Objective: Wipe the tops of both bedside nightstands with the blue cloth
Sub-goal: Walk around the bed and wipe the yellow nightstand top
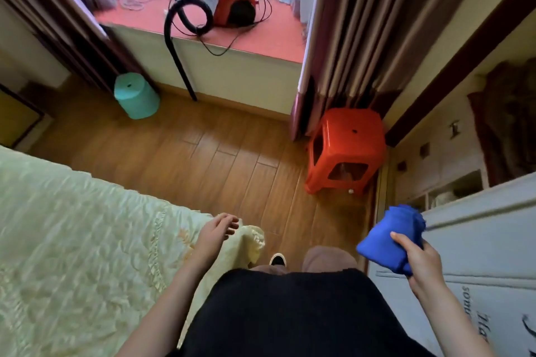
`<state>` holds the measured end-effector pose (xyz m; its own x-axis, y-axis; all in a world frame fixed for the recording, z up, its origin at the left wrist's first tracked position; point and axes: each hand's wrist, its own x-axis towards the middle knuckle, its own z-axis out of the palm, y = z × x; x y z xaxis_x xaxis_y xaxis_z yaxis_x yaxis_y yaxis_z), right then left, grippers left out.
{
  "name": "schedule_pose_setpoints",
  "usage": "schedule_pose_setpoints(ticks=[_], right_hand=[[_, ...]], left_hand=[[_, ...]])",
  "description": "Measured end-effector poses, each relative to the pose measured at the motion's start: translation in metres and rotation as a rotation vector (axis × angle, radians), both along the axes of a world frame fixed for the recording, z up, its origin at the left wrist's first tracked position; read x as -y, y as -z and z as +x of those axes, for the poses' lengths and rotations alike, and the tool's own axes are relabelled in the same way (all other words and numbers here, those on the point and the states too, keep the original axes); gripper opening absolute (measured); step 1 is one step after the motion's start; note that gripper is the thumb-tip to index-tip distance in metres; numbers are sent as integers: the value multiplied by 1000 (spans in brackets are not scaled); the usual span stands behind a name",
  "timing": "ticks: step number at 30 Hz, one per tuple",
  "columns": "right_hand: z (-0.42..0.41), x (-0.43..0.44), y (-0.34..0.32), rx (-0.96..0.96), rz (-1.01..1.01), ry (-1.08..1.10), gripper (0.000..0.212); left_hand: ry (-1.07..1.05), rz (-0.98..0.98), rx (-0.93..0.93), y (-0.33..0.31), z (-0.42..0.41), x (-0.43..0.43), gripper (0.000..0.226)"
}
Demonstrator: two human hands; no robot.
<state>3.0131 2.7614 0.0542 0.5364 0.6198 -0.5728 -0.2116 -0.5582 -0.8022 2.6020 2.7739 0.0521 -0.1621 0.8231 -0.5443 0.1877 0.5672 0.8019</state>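
Observation:
A folded blue cloth [390,236] is held in my right hand [422,262] at the lower right, in front of a white cabinet. My left hand [216,230] hangs free above the corner of the bed, its fingers loosely apart and holding nothing. At the far left edge a dark wooden piece of furniture [17,122] stands beside the bed; I cannot tell whether it is a nightstand. No nightstand top shows clearly in this view.
A bed with a pale green quilt [72,226] fills the lower left. A red plastic stool [345,148] stands by the curtains, a teal stool [136,95] at the left. An orange vacuum cleaner [232,4] sits on the window ledge. Wooden floor [203,153] lies ahead.

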Motion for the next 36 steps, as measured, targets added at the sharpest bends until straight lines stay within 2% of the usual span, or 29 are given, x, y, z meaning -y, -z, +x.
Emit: schedule_pose_setpoints(ticks=[5,9,14,18,21,25,31,36], right_hand=[[-17,-111,-7,11,6,-64,35],[-48,-213,2,16,-9,-211,31],[-123,-356,12,-35,4,-548,12],[-195,-454,10,-38,-21,-855,8],[-249,-515,2,-63,-15,-1078,10],[-316,-570,-5,-54,-38,-1267,15],[-403,-633,7,7,-73,-1379,13],[-465,-684,23,102,-94,-1311,12]], left_hand=[[-73,15,33,-3,-13,-79,28],[-193,-54,23,18,-32,-117,26],[-477,-185,16,48,-55,-152,24],[-810,-302,60,53,-58,-172,21],[-1009,-282,78,45,-59,-190,22],[-1184,-250,60,33,-63,-211,23],[-1264,-218,83,33,-115,-268,24],[-1240,-129,77,32,-205,-331,24]])
